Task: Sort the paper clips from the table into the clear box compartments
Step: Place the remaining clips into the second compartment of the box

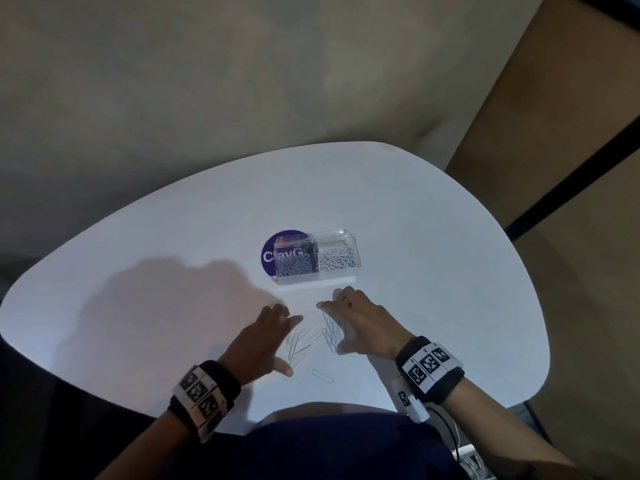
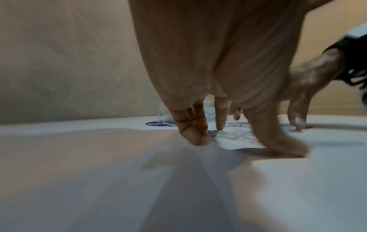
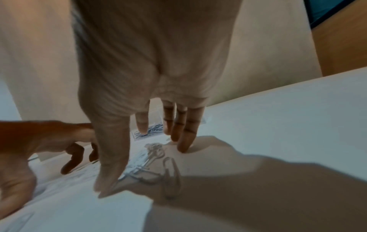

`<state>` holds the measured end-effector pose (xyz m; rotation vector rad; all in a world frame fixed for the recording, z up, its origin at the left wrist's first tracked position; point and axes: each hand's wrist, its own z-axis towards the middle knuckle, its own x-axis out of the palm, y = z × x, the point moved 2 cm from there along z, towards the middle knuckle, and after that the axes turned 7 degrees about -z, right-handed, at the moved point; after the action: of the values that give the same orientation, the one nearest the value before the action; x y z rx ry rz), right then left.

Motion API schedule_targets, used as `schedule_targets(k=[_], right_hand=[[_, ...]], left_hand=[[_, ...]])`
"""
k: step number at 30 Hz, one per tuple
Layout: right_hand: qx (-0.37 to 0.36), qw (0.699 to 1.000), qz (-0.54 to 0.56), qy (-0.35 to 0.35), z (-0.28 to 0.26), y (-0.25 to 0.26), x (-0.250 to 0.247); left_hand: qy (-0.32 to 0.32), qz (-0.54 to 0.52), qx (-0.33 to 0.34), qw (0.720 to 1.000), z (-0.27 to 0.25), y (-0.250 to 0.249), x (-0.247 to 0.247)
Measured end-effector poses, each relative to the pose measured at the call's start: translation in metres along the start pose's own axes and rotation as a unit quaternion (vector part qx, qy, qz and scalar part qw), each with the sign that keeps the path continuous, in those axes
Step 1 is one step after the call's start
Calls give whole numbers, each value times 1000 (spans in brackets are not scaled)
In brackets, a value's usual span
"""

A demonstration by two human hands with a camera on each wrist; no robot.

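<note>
A clear two-compartment box (image 1: 317, 277) stands mid-table, with paper clips in both halves. Several silver paper clips (image 1: 313, 337) lie loose on the white table (image 1: 433, 258) just in front of it, and one lone clip (image 1: 319, 374) lies nearer me. My left hand (image 1: 266, 336) spreads its straight fingers on the table at the left of the clips. My right hand (image 1: 353, 320) does the same at their right, fingertips down, a bunch of clips (image 3: 151, 164) under its palm. Neither hand holds a clip. The left hand (image 2: 228, 138) touches the table with fingertips and thumb.
A round purple sticker (image 1: 268, 256) with white letters lies partly under the box's left half. The table's rounded near edge runs just behind my wrists. A brown panel with a dark strip (image 1: 554, 188) stands at the right.
</note>
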<state>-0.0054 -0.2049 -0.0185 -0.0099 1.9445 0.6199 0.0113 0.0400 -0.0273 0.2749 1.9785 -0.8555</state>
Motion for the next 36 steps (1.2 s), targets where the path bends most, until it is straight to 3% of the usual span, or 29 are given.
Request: schedule_targets(k=[3,9,11,16,19,23,31,36], right_hand=[[-20,998,-64,20,8,4,4],[-8,997,-71,-34,13,5,4],[2,997,-67,-43,11,3,2],[-9,995,-79,-54,3,-2,6],[-36,994,-100,-38,3,-7,11],[-32,992,-97,-73,1,-6,15],[-23,982,-99,-158,1,-1,16],[2,984,-102,-149,2,-3,10]], left_hand=[[-38,-85,-14,996,13,-11,0],[-109,-154,-34,981,29,-37,-6],[-116,-124,-54,984,24,-40,-6],[-36,48,-24,998,18,-37,14],[-111,23,8,993,24,-33,15],[-140,33,48,988,32,-39,11],[-106,95,62,988,46,-47,3],[-98,-6,27,995,48,-46,-6]])
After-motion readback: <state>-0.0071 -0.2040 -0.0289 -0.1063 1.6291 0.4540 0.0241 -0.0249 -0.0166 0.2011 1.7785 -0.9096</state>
